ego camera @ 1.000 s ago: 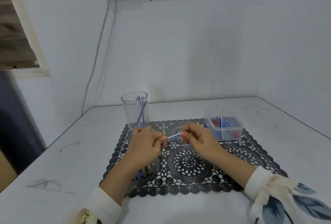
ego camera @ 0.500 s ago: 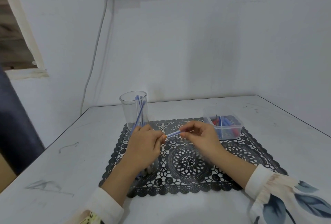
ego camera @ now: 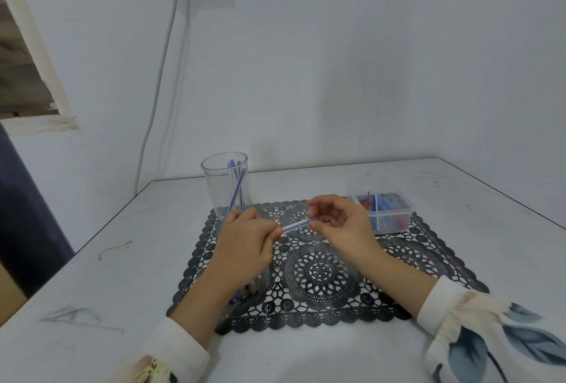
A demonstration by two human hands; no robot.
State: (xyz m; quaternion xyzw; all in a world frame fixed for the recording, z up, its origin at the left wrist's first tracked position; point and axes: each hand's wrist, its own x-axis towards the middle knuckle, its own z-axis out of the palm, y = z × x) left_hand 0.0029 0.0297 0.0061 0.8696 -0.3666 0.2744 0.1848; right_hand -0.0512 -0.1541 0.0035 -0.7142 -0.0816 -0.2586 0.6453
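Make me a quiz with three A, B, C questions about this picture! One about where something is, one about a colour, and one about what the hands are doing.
1. Where does the clear cup stand?
A) by the far left corner of the mat
B) inside a plastic box
C) on the floor

2. What colour is the mat?
A) black
B) yellow
C) pink

3. What are the left hand and the right hand doing?
A) lying flat
B) holding one thin pen between them
C) lifting the cup

Answers:
1 A, because the cup stands at that corner, just behind the left hand.
2 A, because the lacy pattern is black all over.
3 B, because each hand pinches one end of the pen above the mat.
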